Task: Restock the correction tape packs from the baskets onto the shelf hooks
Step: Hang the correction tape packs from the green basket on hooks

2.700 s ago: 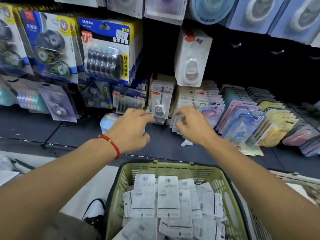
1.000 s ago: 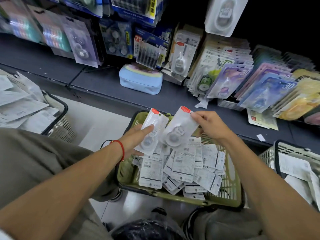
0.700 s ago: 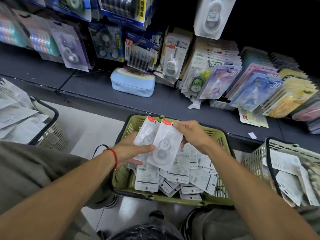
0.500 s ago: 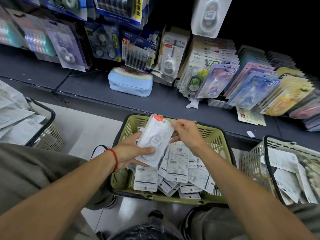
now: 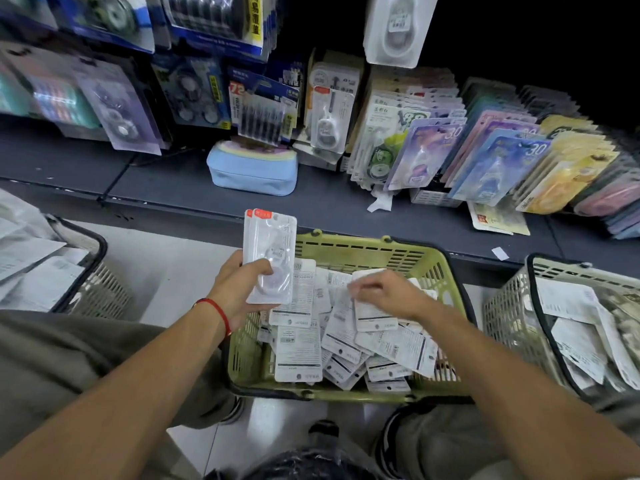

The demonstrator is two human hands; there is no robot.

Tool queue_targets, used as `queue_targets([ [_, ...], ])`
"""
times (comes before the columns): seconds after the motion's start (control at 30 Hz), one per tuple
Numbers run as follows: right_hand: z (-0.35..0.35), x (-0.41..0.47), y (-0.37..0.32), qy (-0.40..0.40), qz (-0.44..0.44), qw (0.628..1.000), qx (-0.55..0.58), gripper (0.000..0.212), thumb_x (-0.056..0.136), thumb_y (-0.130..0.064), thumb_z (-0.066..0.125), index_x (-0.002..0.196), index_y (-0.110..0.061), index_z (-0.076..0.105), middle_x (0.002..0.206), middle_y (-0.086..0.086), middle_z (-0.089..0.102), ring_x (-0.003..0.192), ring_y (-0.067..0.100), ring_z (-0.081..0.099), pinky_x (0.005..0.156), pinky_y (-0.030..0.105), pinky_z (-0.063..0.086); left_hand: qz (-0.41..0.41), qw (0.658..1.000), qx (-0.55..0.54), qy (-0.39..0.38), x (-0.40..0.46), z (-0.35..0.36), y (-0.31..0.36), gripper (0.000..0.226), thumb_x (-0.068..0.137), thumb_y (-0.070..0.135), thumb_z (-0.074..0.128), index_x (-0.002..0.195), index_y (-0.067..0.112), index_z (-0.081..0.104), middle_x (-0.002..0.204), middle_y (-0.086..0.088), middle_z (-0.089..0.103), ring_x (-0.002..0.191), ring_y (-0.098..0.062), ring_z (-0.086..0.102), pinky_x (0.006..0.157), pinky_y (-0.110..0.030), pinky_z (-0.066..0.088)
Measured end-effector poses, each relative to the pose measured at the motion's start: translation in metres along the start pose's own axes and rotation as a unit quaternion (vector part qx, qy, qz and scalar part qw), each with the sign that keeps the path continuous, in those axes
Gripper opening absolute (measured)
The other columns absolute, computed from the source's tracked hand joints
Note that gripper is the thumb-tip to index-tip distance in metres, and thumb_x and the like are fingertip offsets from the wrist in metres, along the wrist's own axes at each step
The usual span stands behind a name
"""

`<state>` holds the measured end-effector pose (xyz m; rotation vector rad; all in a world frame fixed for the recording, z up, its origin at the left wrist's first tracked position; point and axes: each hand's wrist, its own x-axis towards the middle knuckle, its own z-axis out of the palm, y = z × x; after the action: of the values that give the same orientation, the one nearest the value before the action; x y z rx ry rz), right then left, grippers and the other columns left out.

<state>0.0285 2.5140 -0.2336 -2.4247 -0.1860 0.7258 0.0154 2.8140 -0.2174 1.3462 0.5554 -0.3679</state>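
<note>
My left hand (image 5: 242, 285) grips a small stack of correction tape packs (image 5: 270, 254), thumb across the front and fingers behind. The stack stands upright, long way up and down, red tabs at the top, just over the near left corner of the green basket (image 5: 346, 245). My right hand (image 5: 384, 292) is low in that basket, on top of the loose packs (image 5: 301, 341). Its fingers are bent on the edge of one white card, but it is blurry, so I cannot tell if the grip has closed on it. The loose packs lie flat, back side up, and point many ways. The nearest ones lie right under and to the left of my right hand, so I think that hand should pick next and pass the pack left to the stack. The packs are thin, stiff cards with a clear, shiny plastic bubble on the front. The backs are white paper with small black print. The basket is hard plastic with slots in its walls. The shelf (image 5: 173, 188) is dark and flat, beyond the basket. A white pack on a hook (image 5: 394, 29) hangs high above it.
</note>
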Motion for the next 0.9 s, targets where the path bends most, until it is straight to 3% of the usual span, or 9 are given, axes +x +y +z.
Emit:
queue_targets([
  [0.1,-0.038,0.007,-0.013,0.207,-0.020,0.974,0.090,0.033,0.106,-0.032,0.059,0.083,-0.012,0.072,0.080,0.008,0.069,0.072,0.027,0.060,0.070,0.035,0.051,0.006,1.000,0.022,0.011,-0.003,0.003,0.002,0.042,0.087,0.008,0.065,0.127,0.023,0.061,0.125,-0.010,0.068,0.111,-0.037,0.068,0.086,-0.062,0.062],
  [0.23,-0.035,0.011,-0.050,0.188,-0.034,0.933,0.305,0.029,0.107,-0.028,0.062,0.098,-0.003,0.075,0.085,0.007,0.065,0.077,0.017,0.057,0.069,0.032,0.045,-0.016,0.998,0.037,-0.058,-0.010,0.011,0.000,0.042,0.095,0.016,0.067,0.136,0.023,0.061,0.129,-0.015,0.070,0.115,-0.041,0.069,0.093,-0.066,0.058],
  [0.33,-0.004,0.025,-0.072,0.195,-0.039,0.949,0.244,0.032,0.105,-0.041,0.061,0.094,-0.013,0.072,0.096,0.000,0.073,0.079,0.015,0.059,0.073,0.031,0.045,-0.033,0.985,0.052,-0.162,-0.017,0.015,-0.004,0.047,0.092,0.035,0.077,0.135,0.024,0.063,0.126,-0.009,0.075,0.115,-0.034,0.073,0.095,-0.060,0.059],
  [0.47,0.016,0.034,-0.066,0.252,-0.003,0.921,0.297,0.032,0.109,-0.042,0.051,0.102,-0.014,0.065,0.086,-0.001,0.066,0.065,0.004,0.062,0.058,0.027,0.050,-0.013,0.982,0.076,-0.173,-0.017,0.011,-0.011,0.049,0.087,0.018,0.082,0.132,0.022,0.064,0.121,-0.006,0.078,0.111,-0.029,0.075,0.088,-0.051,0.063],
  [0.57,0.015,0.028,-0.013,0.149,0.030,0.988,0.005,0.030,0.107,-0.034,0.055,0.130,-0.017,0.062,0.130,0.009,0.067,0.119,0.030,0.066,0.094,0.041,0.054,-0.016,0.992,0.055,-0.115,-0.011,0.000,-0.009,0.050,0.089,0.015,0.082,0.134,0.019,0.062,0.122,-0.009,0.077,0.111,-0.034,0.074,0.092,-0.063,0.059],
  [0.63,0.023,0.017,0.031,-0.046,0.065,0.966,-0.245,0.073,0.100,-0.033,0.065,0.164,-0.025,0.030,0.174,0.003,0.021,0.161,0.027,0.019,0.128,0.049,0.022,-0.013,0.995,0.042,-0.088,-0.008,-0.005,-0.009,0.052,0.088,0.014,0.083,0.135,0.017,0.060,0.123,-0.011,0.076,0.112,-0.038,0.073,0.092,-0.068,0.057],
  [0.73,0.035,0.000,0.065,-0.099,0.048,0.949,-0.296,0.095,0.100,-0.013,0.062,0.168,-0.035,-0.001,0.176,-0.005,-0.016,0.162,0.020,-0.018,0.131,0.047,-0.005,-0.004,0.997,0.038,-0.063,-0.006,-0.002,-0.007,0.050,0.086,0.016,0.085,0.130,0.019,0.062,0.118,-0.009,0.078,0.106,-0.036,0.075,0.088,-0.068,0.059],
  [0.8,0.034,-0.006,0.061,-0.087,0.019,0.955,-0.283,0.078,0.107,-0.017,0.054,0.169,-0.031,0.009,0.178,-0.001,-0.002,0.164,0.023,-0.005,0.131,0.044,0.000,0.003,0.998,0.029,-0.056,-0.005,0.003,-0.006,0.049,0.085,0.016,0.086,0.128,0.022,0.062,0.117,-0.006,0.078,0.104,-0.032,0.077,0.084,-0.063,0.062],
  [0.9,0.000,-0.008,0.029,0.039,0.005,0.984,-0.173,0.045,0.112,-0.030,0.046,0.156,-0.023,0.049,0.154,0.011,0.056,0.142,0.033,0.051,0.114,0.038,0.040,0.006,0.998,-0.003,-0.057,-0.006,0.016,0.001,0.054,0.085,0.016,0.086,0.133,0.021,0.062,0.121,-0.007,0.077,0.108,-0.032,0.075,0.083,-0.059,0.063],
])
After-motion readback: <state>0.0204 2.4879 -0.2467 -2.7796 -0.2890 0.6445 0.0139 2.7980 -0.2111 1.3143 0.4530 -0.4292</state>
